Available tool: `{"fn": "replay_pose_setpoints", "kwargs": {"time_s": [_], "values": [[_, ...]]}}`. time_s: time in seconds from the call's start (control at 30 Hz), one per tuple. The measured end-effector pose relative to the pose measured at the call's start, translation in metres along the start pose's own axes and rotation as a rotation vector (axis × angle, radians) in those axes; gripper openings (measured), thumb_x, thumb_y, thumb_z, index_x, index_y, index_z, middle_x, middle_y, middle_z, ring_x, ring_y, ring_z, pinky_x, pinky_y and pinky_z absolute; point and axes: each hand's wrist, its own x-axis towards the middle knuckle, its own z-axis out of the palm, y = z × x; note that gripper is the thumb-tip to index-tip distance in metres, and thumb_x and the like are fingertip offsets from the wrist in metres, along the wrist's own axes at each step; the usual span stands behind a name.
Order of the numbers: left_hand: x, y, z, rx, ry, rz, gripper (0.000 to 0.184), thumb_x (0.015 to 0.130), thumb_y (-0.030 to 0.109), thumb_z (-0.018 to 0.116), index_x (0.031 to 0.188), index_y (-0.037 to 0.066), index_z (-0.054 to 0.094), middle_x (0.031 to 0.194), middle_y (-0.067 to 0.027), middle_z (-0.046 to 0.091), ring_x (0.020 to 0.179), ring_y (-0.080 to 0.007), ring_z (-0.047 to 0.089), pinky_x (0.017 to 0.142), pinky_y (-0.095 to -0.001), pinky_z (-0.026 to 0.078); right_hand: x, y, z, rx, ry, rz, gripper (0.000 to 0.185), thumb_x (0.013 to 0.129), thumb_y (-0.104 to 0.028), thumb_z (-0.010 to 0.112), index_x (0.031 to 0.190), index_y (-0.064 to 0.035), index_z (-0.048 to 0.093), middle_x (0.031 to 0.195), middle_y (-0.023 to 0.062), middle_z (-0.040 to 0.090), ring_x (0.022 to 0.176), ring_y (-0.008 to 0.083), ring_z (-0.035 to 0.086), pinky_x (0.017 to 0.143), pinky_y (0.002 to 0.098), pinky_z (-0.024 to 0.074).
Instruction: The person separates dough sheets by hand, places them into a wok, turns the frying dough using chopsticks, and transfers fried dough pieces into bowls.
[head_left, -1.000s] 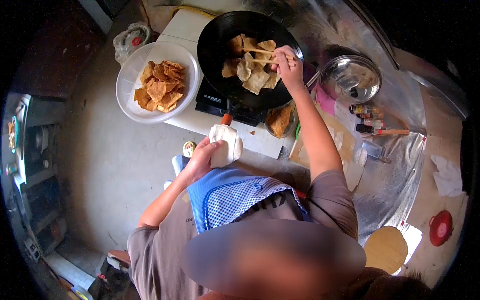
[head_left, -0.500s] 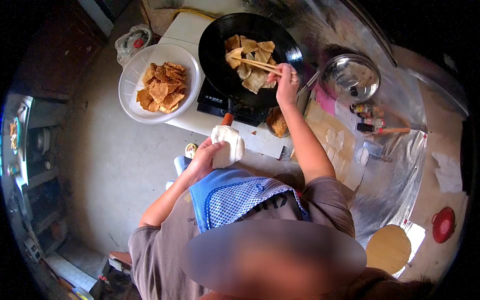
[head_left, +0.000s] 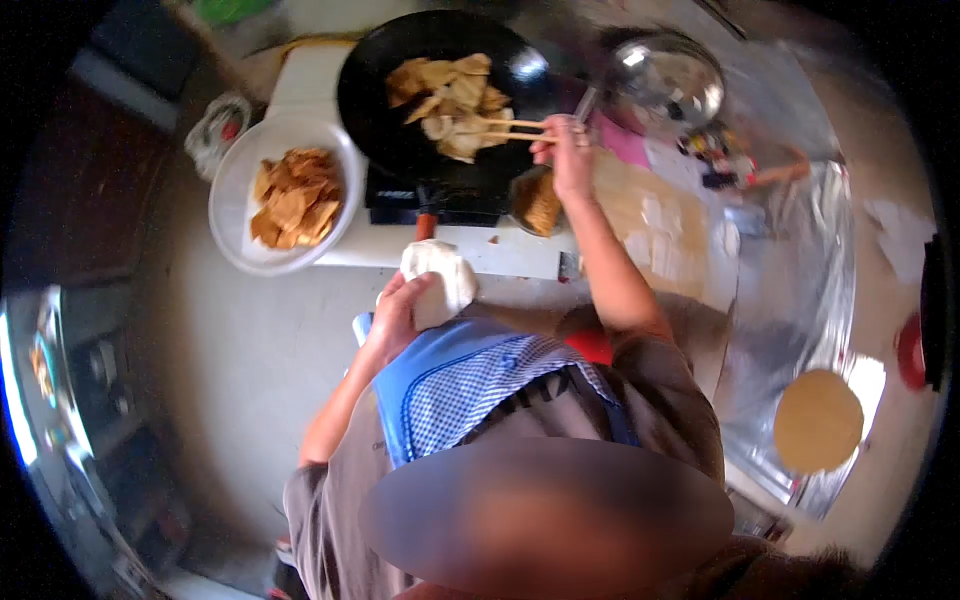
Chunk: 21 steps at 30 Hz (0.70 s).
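Observation:
My left hand [head_left: 398,312] is closed on a folded white cloth [head_left: 445,288], thumb on top. The cloth covers the end of the wok's handle, whose orange-brown part [head_left: 427,226] shows just beyond it. In the black wok [head_left: 375,130] lie several pale golden, flat crisp pieces [head_left: 455,85]. My right hand [head_left: 568,155] grips a pair of wooden chopsticks [head_left: 515,131] over the wok's right side. Their tips are among the pieces at the near right; I cannot tell whether they pinch one.
A white plastic basket [head_left: 225,225] with browner crisp pieces [head_left: 295,200] stands left of the wok. Below the wok is a black cooker [head_left: 390,205]. To the right are a small pan of brown bits [head_left: 540,205], a steel bowl [head_left: 665,85], bottles [head_left: 720,165] and a board with pale sheets [head_left: 655,235].
The whole view has shifted, with wok and basket now further left. The chopsticks have moved from the wok's middle to its near right, and lie flatter. Both hands keep their holds.

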Motion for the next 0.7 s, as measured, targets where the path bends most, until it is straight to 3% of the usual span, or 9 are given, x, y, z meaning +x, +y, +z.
{"fn": "replay_pose_setpoints", "kwargs": {"time_s": [0.03,0.2,0.27,0.4,0.7], "values": [[-0.002,0.000,0.004,-0.002,0.066,0.017,0.034,0.088,0.009,0.053,0.122,0.003,0.048,0.111,-0.0129,0.060,0.097,-0.0240,0.062,0.087,-0.0388,0.052,-0.011,-0.003,-0.003,-0.174,0.000,0.040,0.024,0.096,-0.026,0.049,0.089,-0.0043,0.057,0.069,0.0069,0.059,0.053,0.0104,0.057,0.046,0.0238,0.0458],[0.005,-0.007,-0.002,0.045,0.114,0.013,0.034,0.089,0.010,0.052,0.122,0.002,0.047,0.109,-0.0137,0.060,0.095,-0.0242,0.062,0.083,-0.0396,0.053,-0.041,0.020,-0.003,-0.043,-0.028,-0.008,0.023,0.097,-0.023,0.046,0.089,-0.0057,0.058,0.063,0.0034,0.058,0.052,0.0057,0.054,0.046,0.0189,0.0434],[0.005,-0.010,-0.001,0.050,0.070,-0.005,0.034,0.089,0.009,0.053,0.122,0.002,0.046,0.108,-0.0145,0.060,0.094,-0.0248,0.062,0.082,-0.0403,0.054,-0.051,0.014,-0.005,-0.076,0.013,-0.089,0.024,0.098,-0.022,0.044,0.090,-0.0036,0.057,0.074,0.0023,0.060,0.056,0.0059,0.056,0.048,0.0194,0.0458],[0.003,-0.011,0.002,0.073,0.069,-0.014,0.034,0.089,0.010,0.054,0.121,0.002,0.045,0.111,-0.0155,0.058,0.095,-0.0262,0.062,0.082,-0.0415,0.054,-0.062,0.023,-0.002,-0.078,0.007,-0.017,0.019,0.096,-0.017,0.047,0.094,-0.0020,0.058,0.088,0.0043,0.061,0.060,0.0069,0.058,0.049,0.0200,0.0470],[-0.005,-0.005,0.001,0.097,0.042,-0.048,0.034,0.091,0.012,0.051,0.123,0.003,0.044,0.112,-0.0143,0.058,0.101,-0.0265,0.060,0.086,-0.0426,0.052,-0.086,0.011,-0.012,-0.079,0.152,-0.125,0.024,0.097,-0.022,0.047,0.088,-0.0024,0.059,0.076,0.0014,0.060,0.055,0.0042,0.055,0.047,0.0182,0.0444]]}}
